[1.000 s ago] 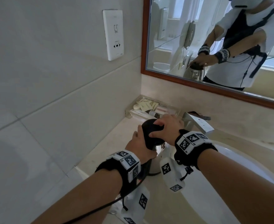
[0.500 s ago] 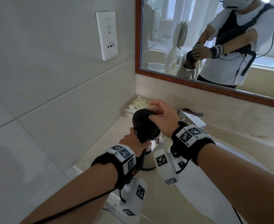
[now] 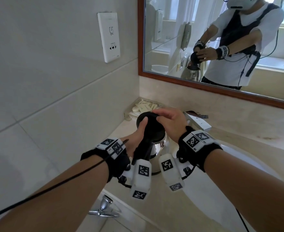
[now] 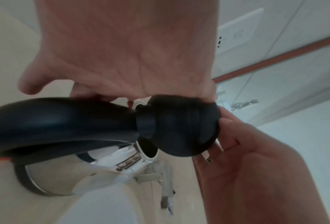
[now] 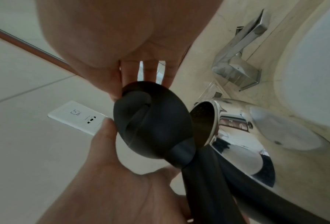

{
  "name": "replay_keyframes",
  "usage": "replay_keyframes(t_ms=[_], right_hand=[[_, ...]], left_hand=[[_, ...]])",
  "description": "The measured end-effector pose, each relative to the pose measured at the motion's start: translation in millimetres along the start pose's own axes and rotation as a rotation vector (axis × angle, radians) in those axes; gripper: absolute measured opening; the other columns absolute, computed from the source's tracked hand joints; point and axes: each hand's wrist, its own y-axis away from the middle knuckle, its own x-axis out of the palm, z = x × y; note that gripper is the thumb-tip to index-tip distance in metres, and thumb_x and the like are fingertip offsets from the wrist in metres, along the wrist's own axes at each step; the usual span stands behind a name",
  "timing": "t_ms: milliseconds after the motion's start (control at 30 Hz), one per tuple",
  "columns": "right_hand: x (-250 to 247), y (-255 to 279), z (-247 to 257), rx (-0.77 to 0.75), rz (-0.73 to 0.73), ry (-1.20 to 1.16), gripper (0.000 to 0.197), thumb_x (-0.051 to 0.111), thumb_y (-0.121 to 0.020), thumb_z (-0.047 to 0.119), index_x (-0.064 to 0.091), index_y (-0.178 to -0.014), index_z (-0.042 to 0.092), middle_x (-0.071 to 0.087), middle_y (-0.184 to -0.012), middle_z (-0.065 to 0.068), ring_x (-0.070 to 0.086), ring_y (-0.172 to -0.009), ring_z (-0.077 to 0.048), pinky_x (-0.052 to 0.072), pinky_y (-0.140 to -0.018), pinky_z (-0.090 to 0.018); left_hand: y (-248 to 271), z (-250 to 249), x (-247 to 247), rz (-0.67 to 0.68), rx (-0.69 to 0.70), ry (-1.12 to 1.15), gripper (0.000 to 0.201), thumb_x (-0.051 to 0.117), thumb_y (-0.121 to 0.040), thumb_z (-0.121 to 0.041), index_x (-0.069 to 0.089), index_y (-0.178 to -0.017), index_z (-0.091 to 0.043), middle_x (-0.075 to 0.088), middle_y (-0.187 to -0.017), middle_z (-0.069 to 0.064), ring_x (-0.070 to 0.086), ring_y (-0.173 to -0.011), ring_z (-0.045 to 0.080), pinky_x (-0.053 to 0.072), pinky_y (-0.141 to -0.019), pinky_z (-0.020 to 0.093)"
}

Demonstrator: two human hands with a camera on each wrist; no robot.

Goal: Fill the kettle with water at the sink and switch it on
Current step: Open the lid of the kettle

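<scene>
left grip [image 3: 136,139] clamps kettle handle [image 4: 51,121] | right grip [image 3: 169,124] pinches lid [image 3: 150,126] open | kettles: 1

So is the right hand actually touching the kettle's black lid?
Touching. The right wrist view shows the right hand with fingertips pinching the raised lid rim.

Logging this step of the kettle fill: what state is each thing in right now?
kettle: upright on the counter, mouth uncovered
lid: hinged up, open
left hand: grips the handle, thumb on the lid
right hand: pinches the lid's edge
faucet: no water seen running
wall socket: nothing plugged in
</scene>
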Motion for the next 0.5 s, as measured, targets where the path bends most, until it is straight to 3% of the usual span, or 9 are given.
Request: replay_keyframes(t_ms=[33, 100, 133, 200, 267, 367, 433, 500], right_hand=[[0.2, 0.6, 0.2, 0.012, -0.005, -0.017, 0.029, 0.053, -0.082, -0.001, 0.073, -0.099, 0.009, 0.07, -0.092, -0.002, 0.065, -0.093, -0.019, 0.052, -0.09, -0.032], [0.8, 2.0, 0.8, 0.023, -0.007, -0.025, 0.03, 0.051, -0.082, 0.0, 0.073, -0.1, 0.01, 0.07, -0.094, -0.002, 0.065, -0.096, -0.021, 0.052, -0.092, -0.034], [0.7, 2.6, 0.8, 0.026, -0.01, -0.018, 0.032, 0.05, -0.082, 0.0, 0.073, -0.101, 0.011, 0.07, -0.095, -0.002, 0.065, -0.098, -0.021, 0.052, -0.093, -0.036], [0.4, 4.1, -0.1, 0.03, -0.013, 0.005, 0.034, 0.048, -0.081, 0.001, 0.073, -0.102, 0.012, 0.07, -0.097, -0.002, 0.065, -0.1, -0.022, 0.052, -0.095, -0.039], [-0.5, 6.2, -0.2, 0.017, -0.018, 0.023, 0.036, 0.047, -0.079, 0.004, 0.073, -0.102, 0.013, 0.071, -0.099, -0.002, 0.065, -0.101, -0.021, 0.052, -0.095, -0.039], [-1.4, 8.6, 0.6, 0.011, -0.031, 0.043, 0.036, 0.047, -0.078, 0.009, 0.073, -0.103, 0.015, 0.071, -0.1, 0.0, 0.064, -0.102, -0.02, 0.051, -0.096, -0.04], [-1.1, 10.2, 1.2, 0.009, -0.041, 0.068, 0.035, 0.047, -0.081, 0.007, 0.073, -0.103, 0.015, 0.07, -0.098, 0.003, 0.064, -0.101, -0.018, 0.051, -0.095, -0.038], [-0.6, 11.5, 2.2, 0.005, -0.048, 0.081, 0.035, 0.047, -0.082, 0.006, 0.073, -0.104, 0.016, 0.069, -0.097, 0.004, 0.064, -0.1, -0.017, 0.052, -0.095, -0.037]], left_hand=[[2.0, -1.0, 1.1, 0.002, -0.02, 0.017, 0.058, 0.019, -0.096, -0.052, 0.053, -0.112, -0.008, 0.057, -0.079, 0.008, 0.051, -0.064, 0.013, 0.046, -0.037, 0.012], [-1.2, -1.0, 2.8, 0.007, -0.059, 0.025, 0.065, 0.024, -0.095, -0.057, 0.054, -0.122, -0.006, 0.062, -0.094, 0.011, 0.052, -0.067, 0.013, 0.05, -0.049, 0.019], [-3.1, 0.2, 3.0, -0.008, -0.056, 0.009, 0.067, 0.025, -0.094, -0.057, 0.051, -0.128, -0.005, 0.062, -0.096, 0.011, 0.052, -0.067, 0.013, 0.049, -0.047, 0.017], [-1.8, 0.3, 4.1, -0.028, -0.052, -0.014, 0.062, 0.025, -0.096, -0.051, 0.047, -0.13, -0.004, 0.057, -0.081, 0.008, 0.05, -0.063, 0.013, 0.043, -0.036, 0.011], [-5.5, 1.2, 3.2, -0.011, -0.063, 0.013, 0.057, 0.028, -0.096, -0.05, 0.052, -0.119, -0.004, 0.055, -0.075, 0.007, 0.052, -0.063, 0.014, 0.046, -0.043, 0.015], [-9.1, 1.5, 1.1, -0.025, -0.15, 0.019, 0.053, 0.033, -0.094, -0.054, 0.051, -0.081, -0.006, 0.055, -0.071, 0.011, 0.053, -0.061, 0.018, 0.046, -0.05, 0.021], [-11.5, 2.4, -2.2, -0.036, -0.184, 0.013, 0.055, 0.035, -0.092, -0.057, 0.05, -0.077, -0.006, 0.055, -0.072, 0.013, 0.053, -0.063, 0.021, 0.045, -0.057, 0.027], [-11.0, 3.5, -5.0, -0.021, -0.202, 0.02, 0.062, 0.04, -0.087, -0.063, 0.056, -0.087, -0.003, 0.059, -0.077, 0.015, 0.056, -0.067, 0.024, 0.046, -0.063, 0.03]])
